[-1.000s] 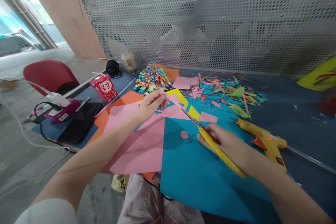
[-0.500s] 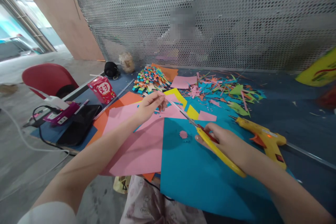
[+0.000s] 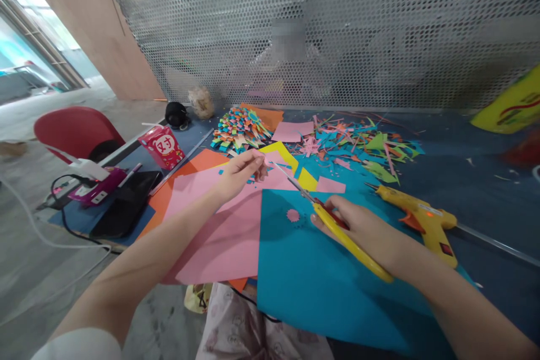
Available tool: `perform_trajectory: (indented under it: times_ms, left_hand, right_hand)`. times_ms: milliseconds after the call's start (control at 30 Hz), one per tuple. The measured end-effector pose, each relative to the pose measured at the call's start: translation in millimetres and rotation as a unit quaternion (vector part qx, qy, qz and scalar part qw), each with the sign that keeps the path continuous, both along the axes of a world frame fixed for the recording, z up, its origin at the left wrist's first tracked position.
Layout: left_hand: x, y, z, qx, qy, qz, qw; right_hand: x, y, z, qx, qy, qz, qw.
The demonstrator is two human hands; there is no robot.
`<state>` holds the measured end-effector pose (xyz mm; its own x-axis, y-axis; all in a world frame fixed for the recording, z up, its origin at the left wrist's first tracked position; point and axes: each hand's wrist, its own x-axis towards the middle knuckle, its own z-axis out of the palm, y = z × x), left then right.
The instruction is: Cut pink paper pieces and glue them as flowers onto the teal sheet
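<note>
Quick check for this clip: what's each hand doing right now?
Left hand: closed, apparently pinching a bit of pink paper.
Right hand: closed, holding scissors.

The left forearm (image 3: 164,242) slanted up and inward from the lower left, its wrist (image 3: 220,192) nearly straight, and the left hand (image 3: 241,172) was pinched at the tip, thumb and forefinger together, the other fingers curled beneath. The right forearm (image 3: 439,289) slanted in from the lower right; the right hand (image 3: 358,222), a little nearer the body, was bent into a grip. The two hands stood apart, fingers turned towards each other
</note>
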<state>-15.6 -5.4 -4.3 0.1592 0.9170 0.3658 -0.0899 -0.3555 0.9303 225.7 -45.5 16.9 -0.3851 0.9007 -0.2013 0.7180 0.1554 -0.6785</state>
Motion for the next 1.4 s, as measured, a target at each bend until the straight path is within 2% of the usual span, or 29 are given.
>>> perform_trajectory:
  times_ms: [100, 233, 300, 333, 367, 400, 467, 500, 600, 700, 867, 967, 1100, 1233, 1300, 1400]
  left_hand:
    - [-0.1, 1.9, -0.3, 0.006, 0.005, 0.022, 1.000]
    - [-9.8, 7.9, 0.7, 0.024, 0.009, 0.128, 0.991]
    - [-20.0, 11.7, 2.1, 0.038, 0.069, 0.166, 0.983]
    - [-25.8, 13.4, 2.8, 0.051, 0.144, 0.166, 0.974]
    - [-31.5, 15.0, 3.4, 0.074, 0.242, 0.151, 0.956]
    - [-36.7, 16.4, 4.0, 0.107, 0.350, 0.134, 0.921]
    - [-44.2, 18.4, 4.7, 0.207, 0.526, 0.095, 0.820]
    - [-46.2, 18.8, 5.0, 0.247, 0.578, 0.074, 0.775]
    - [-45.5, 17.3, 5.9, 0.286, 0.645, 0.042, 0.707]
    - [-39.8, 12.8, 5.6, 0.301, 0.683, 0.014, 0.666]
    - [-34.0, 9.4, -0.7, 0.279, 0.675, -0.017, 0.683]
    - [-32.9, 13.3, -3.1, 0.261, 0.678, -0.036, 0.686]
    - [-26.5, 19.1, 2.3, 0.295, 0.673, 0.013, 0.678]
    - [-14.0, 24.5, 6.5, 0.299, 0.683, -0.042, 0.666]
    - [-10.1, 28.3, 3.4, 0.283, 0.680, -0.054, 0.674]
    - [-10.4, 33.7, -6.7, 0.249, 0.667, -0.038, 0.701]
  right_hand:
    - [1.6, 1.6, -2.9, 0.003, 0.006, 0.004, 1.000]
    - [2.7, 3.0, -3.9, 0.015, 0.070, 0.001, 0.997]
    - [1.9, 3.1, -4.1, 0.032, 0.088, -0.026, 0.995]
    - [1.1, 3.1, -4.4, 0.041, 0.090, -0.040, 0.994]
    - [0.2, 3.0, -5.0, 0.051, 0.087, -0.050, 0.994]
    - [-0.7, 2.9, -5.7, 0.061, 0.080, -0.057, 0.993]
    - [-2.6, 2.9, -7.4, 0.069, 0.057, -0.061, 0.994]
    - [-3.3, 3.0, -8.1, 0.070, 0.045, -0.061, 0.995]
    - [-4.4, 4.2, -8.8, 0.071, 0.027, -0.060, 0.995]
    - [-4.2, 6.7, -9.8, 0.077, 0.050, -0.067, 0.994]
    - [-3.9, 12.5, -18.6, 0.103, 0.119, -0.089, 0.984]
    - [-4.6, 13.5, -21.7, 0.114, 0.125, -0.094, 0.981]
    - [-4.9, 11.9, -16.1, 0.103, 0.120, -0.101, 0.982]
    - [-2.4, 15.1, -11.7, 0.114, 0.156, -0.111, 0.975]
    - [-0.8, 20.0, -13.8, 0.124, 0.182, -0.123, 0.968]
    - [0.7, 27.5, -19.3, 0.141, 0.231, -0.138, 0.953]
